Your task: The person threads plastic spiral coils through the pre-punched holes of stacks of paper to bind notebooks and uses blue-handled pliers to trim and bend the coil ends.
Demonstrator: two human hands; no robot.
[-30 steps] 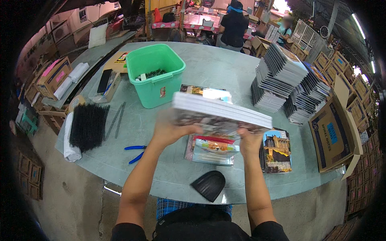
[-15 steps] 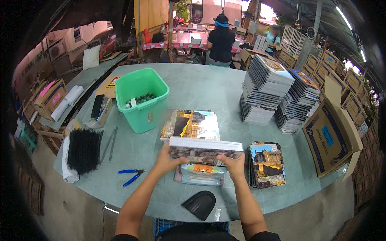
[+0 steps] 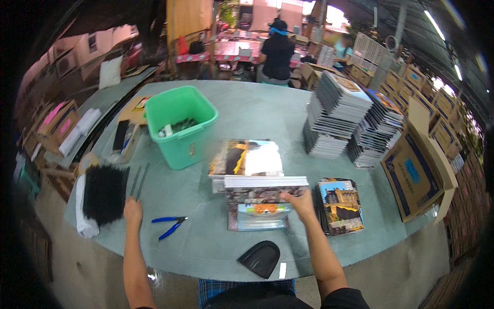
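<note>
My right hand [image 3: 301, 203] grips the right end of a thick block of unbound pages [image 3: 265, 181], thumb across its dark printed front. The block stands on edge over an orange-and-blue printed cover [image 3: 263, 216]. At the left, my left hand [image 3: 133, 210] has its fingers closed at the lower ends of two loose black spiral coils [image 3: 140, 180]; the fingertips are partly hidden. Beside it lies a dense bundle of black coils [image 3: 105, 194] on a white wrap [image 3: 86, 226]. Blue-handled cutters [image 3: 170, 226] rest to the right of that hand. Behind the block lie notebooks with castle-like covers [image 3: 246, 157].
A green bin [image 3: 180, 131] holding coil scraps stands at the back left. Tall notebook stacks [image 3: 337, 113] and an open carton [image 3: 419, 170] are at the right, with a smaller notebook pile [image 3: 340, 208] nearer. A black rounded piece [image 3: 261, 259] lies near the front edge. One person [image 3: 278, 54] sits beyond.
My left hand has let go of the page block and moved left to the loose coils. The right hand still holds the block, now turned more upright.
</note>
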